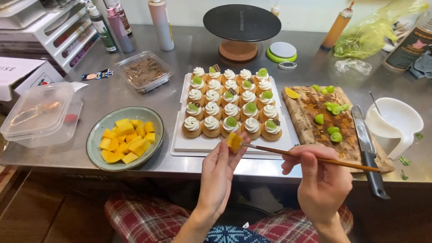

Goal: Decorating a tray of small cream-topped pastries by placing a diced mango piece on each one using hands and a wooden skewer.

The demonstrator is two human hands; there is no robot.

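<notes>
My left hand (219, 173) pinches a yellow mango cube (233, 141) at its fingertips, just in front of a white tray (189, 144). My right hand (321, 180) grips a thin wooden brush (310, 157) whose tip touches the cube. On the tray stand several rows of small tarts (231, 108) with white cream swirls, some topped with green grape halves. A grey-green bowl (96, 130) of mango cubes (126, 139) sits to the left of the tray.
A wooden board (310, 130) with grape halves lies right of the tray, a knife (366, 148) along its edge and a white cup (396, 121) beyond. Clear lidded boxes (40, 112), squeeze bottles (112, 27) and a black turntable (241, 22) stand around the steel counter.
</notes>
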